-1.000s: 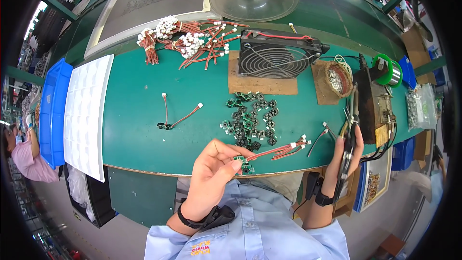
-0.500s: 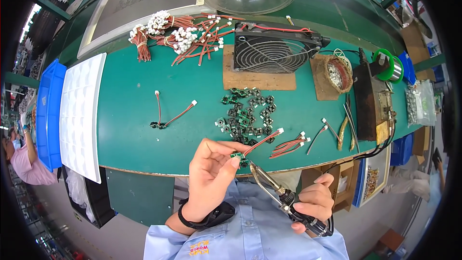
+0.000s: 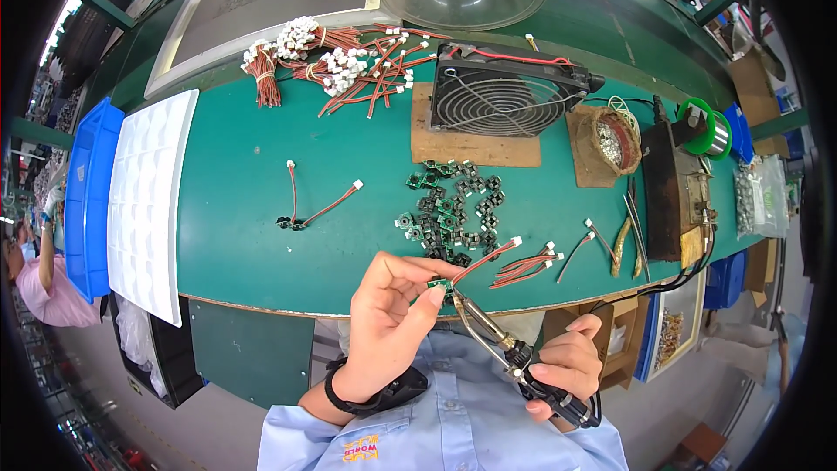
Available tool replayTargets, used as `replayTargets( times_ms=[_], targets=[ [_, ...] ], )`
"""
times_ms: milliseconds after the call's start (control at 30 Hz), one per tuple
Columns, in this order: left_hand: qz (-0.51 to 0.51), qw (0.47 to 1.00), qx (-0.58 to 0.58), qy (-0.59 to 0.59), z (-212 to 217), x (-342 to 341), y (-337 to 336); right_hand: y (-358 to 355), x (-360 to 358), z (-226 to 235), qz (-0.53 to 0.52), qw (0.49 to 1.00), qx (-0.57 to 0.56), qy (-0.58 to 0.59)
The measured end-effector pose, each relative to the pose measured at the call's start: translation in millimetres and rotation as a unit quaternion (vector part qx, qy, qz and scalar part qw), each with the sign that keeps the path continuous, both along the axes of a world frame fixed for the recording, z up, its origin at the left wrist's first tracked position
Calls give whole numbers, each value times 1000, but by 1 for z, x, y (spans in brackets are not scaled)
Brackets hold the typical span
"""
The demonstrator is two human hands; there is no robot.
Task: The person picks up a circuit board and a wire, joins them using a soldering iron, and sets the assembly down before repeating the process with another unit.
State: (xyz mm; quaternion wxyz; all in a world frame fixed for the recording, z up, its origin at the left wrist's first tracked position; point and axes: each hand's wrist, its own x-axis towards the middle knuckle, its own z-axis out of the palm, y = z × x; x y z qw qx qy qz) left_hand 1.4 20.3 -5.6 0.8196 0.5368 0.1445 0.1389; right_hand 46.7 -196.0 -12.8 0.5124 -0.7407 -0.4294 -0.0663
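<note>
Between the thumb and fingers of my left hand (image 3: pixel 397 310) is a small green circuit board (image 3: pixel 439 284). A red-and-black wire lead (image 3: pixel 484 263) with a white connector runs up and right from it. My right hand (image 3: pixel 565 371) is wrapped round the black handle of a soldering iron (image 3: pixel 488 327), which has a thin metal feed tube alongside. The iron's tip meets or nearly meets the board; the exact contact is too small to make out. Beyond my left hand lies a heap of small boards (image 3: pixel 449 214). Several loose wire leads (image 3: pixel 523 269) rest right of it.
A board with two leads (image 3: pixel 292 223) lies at left, near a white tray (image 3: pixel 148 209) and blue bin (image 3: pixel 91 201). Wire bundles (image 3: pixel 336 70), a fan (image 3: pixel 501 96), a tip-cleaning pot (image 3: pixel 615 141), a solder spool (image 3: pixel 717 133) and tweezers (image 3: pixel 636 231) stand around. Another person (image 3: pixel 57 283) is far left.
The view has shifted slightly, so the bench appears a little to the right. My left hand still holds the board and my right hand the iron, in nearly the same pose.
</note>
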Motion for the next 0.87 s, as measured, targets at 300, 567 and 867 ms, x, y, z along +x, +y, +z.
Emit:
replayTargets(
  times_ms=[300,567,867],
  targets=[
    [-15,999,-11,-27,-4,-1,1,-1,0,3,3,1000,-23,-11],
    [-25,999,-16,-18,-1,-2,4,-5,10,-7,-142,986,38,-74],
    [-15,999,-42,24,6,1,4,-5,71,-34,-381,919,-81,60]
  ],
)
